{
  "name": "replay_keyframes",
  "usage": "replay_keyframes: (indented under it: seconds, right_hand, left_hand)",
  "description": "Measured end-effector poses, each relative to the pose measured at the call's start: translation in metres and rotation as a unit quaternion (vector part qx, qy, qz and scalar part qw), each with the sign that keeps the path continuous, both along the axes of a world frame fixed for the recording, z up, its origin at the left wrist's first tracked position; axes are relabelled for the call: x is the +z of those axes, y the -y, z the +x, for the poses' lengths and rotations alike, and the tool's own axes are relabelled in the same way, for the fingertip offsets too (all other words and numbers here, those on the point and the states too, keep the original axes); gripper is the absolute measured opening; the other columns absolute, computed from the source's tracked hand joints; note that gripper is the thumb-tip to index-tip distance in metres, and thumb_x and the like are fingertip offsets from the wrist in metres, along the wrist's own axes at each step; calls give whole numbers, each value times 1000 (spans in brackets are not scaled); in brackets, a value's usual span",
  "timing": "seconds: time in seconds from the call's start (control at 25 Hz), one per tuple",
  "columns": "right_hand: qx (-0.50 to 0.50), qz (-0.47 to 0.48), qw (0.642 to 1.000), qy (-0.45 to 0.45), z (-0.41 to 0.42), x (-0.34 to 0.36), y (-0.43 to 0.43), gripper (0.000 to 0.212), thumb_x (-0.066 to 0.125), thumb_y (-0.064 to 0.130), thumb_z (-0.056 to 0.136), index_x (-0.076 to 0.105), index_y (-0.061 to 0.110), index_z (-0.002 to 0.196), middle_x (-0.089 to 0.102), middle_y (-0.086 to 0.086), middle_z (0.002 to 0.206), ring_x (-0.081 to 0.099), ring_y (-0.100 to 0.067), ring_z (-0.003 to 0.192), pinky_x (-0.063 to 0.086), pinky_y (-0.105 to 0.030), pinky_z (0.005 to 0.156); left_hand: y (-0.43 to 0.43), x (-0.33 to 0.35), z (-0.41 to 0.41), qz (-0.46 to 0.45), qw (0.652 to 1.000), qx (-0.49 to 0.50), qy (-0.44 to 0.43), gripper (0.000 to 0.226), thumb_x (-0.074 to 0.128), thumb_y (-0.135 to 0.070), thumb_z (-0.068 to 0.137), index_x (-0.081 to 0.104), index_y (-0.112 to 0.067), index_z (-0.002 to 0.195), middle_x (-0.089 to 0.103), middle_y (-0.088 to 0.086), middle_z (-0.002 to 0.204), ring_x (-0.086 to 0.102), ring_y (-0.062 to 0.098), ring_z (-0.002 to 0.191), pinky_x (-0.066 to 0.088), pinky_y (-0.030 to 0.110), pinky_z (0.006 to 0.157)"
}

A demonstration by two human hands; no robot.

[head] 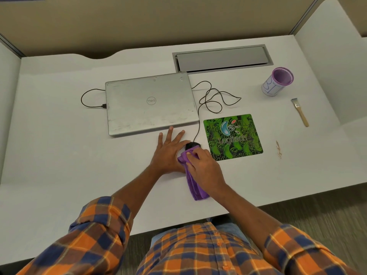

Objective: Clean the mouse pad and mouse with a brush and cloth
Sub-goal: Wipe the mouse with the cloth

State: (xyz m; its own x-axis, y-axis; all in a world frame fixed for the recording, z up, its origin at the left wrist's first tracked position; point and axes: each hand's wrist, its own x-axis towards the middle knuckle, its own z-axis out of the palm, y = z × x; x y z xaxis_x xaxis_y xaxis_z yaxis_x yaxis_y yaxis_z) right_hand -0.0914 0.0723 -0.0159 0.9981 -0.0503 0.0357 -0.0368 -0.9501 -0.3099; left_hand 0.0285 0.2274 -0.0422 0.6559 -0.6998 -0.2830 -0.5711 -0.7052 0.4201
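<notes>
I'm on the cloth step, wiping the mouse, which sits off the mouse pad, just beside the pad's near-left corner and a little in front of the closed laptop, about midway across the table. My right hand has its fingers curled round the bunched purple cloth and presses it onto the mouse's back. The cloth's tail trails toward the table's front edge. My left hand lies flat with fingers spread straight, gripping nothing, its thumb side against the mouse to steady it, I think. Next I'd judge the wipe should work round the sides without tugging the mouse cable that loops behind the pad. The laptop's front edge hems me in ahead, but there's bare table to the left and toward me. The brush lies well apart near the right edge, with a thin line of crumbs just right of the pad.
</notes>
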Motion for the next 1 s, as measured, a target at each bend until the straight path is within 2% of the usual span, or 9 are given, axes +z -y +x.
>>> replay_keyframes:
  seconds: [0.16,0.36,0.52,0.68,0.76,0.84,0.92,1.0]
  right_hand:
    - [-76,60,995,-22,34,4,7,29,70,20,103,76,3,125,70,-17,118,61,-34,112,60,-45,87]
    - [-116,105,987,-39,31,-3,14,36,71,21,103,73,4,134,73,-17,126,62,-38,117,53,-45,102]
    - [-110,114,987,-4,3,-4,11,34,75,13,101,73,1,132,71,-18,124,65,-37,115,59,-47,97]
    - [-25,37,999,18,-17,-2,1,31,80,6,94,75,-2,124,70,-19,119,68,-35,102,66,-45,73]
    - [-2,7,1000,11,-20,-2,-5,30,80,4,93,75,-2,122,70,-20,119,69,-35,99,66,-45,66]
    - [-6,2,1000,16,-22,-2,-6,31,81,8,94,75,0,123,71,-19,122,69,-35,101,67,-44,68]
    - [-13,14,1000,22,-25,-1,-6,36,78,21,99,73,3,130,70,-17,129,68,-34,109,67,-43,78]
    - [-18,33,999,30,-32,-2,-5,43,71,33,104,71,5,137,69,-15,135,66,-32,118,65,-40,86]
  left_hand:
    - [-1,0,-2,-19,1000,13,-13,124,83,-83,66,30,-36,168,3,-3,181,-26,29,164,-11,64,130]
    - [-2,0,-2,-23,1000,18,-4,123,80,-86,65,33,-35,167,3,-2,181,-26,29,164,-11,65,130]
    - [-1,0,-2,-12,1000,12,12,122,78,-88,64,37,-35,165,6,-1,181,-25,29,164,-8,67,129]
    - [-2,3,-1,-19,1000,4,18,123,78,-89,63,39,-33,165,8,0,181,-23,31,165,-8,68,129]
    - [-3,6,-2,-16,1000,-1,25,123,77,-89,64,37,-33,166,7,1,181,-22,31,165,-8,67,129]
    - [-2,8,-4,1,1000,-5,29,126,75,-89,67,29,-31,169,0,3,181,-23,31,164,-8,65,130]
    - [-4,11,-9,28,999,15,10,130,73,-85,74,13,-27,173,-10,3,180,-24,28,164,-9,59,132]
    - [-11,11,-18,23,998,54,-9,117,73,-69,89,7,-23,173,-10,2,180,-17,26,166,-7,53,134]
